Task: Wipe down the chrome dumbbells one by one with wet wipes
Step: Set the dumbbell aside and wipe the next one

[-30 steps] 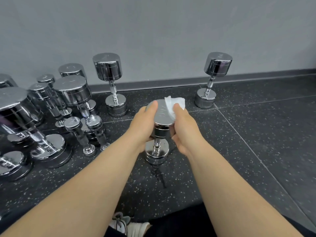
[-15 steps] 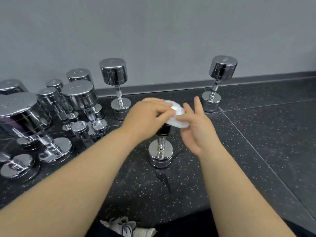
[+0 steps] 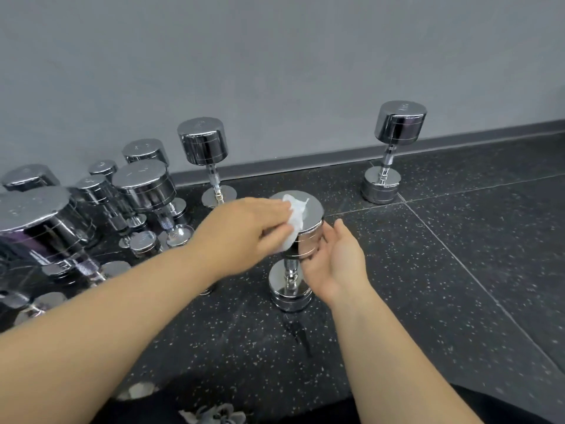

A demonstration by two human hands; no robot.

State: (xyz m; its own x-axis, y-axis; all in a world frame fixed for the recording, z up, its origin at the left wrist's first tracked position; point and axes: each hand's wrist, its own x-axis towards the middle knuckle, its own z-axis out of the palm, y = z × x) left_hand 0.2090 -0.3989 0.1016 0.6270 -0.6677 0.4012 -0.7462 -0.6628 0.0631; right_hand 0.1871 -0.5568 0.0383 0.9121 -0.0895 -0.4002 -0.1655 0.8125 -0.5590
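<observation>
A: What differs from half a second ago?

B: The white wet wipe [image 3: 295, 220] now sits under the left hand [image 3: 244, 232], whose fingers pinch it and press it on the flat top face of the chrome dumbbell [image 3: 296, 249] standing on end in the middle of the floor. Earlier both hands met over that top face. The right hand [image 3: 331, 260] has since dropped lower and opened; its palm faces up and left, fingers spread, cupped against the side of the upper head without gripping anything.

A: So the hands are apart?

B: Yes, the left on top with the wipe, the right beside and below it, touching the head's rim.

A: Where is there crowding?

B: To the left. A cluster of chrome dumbbells [image 3: 143, 191] stands packed together there, and the left forearm passes just above the nearest small ones. One tall dumbbell [image 3: 203, 154] stands just behind the left hand, near the grey baseboard [image 3: 305, 165].

A: And open room?

B: To the right. The speckled black rubber floor [image 3: 458, 270] is bare from the central dumbbell out to the frame's edge, crossed only by tile seams. A lone dumbbell [image 3: 394, 139] stands well apart at the far right, close to the wall [image 3: 275, 71]. In front of the central dumbbell a wet streak [image 3: 301, 333] marks the floor.
</observation>
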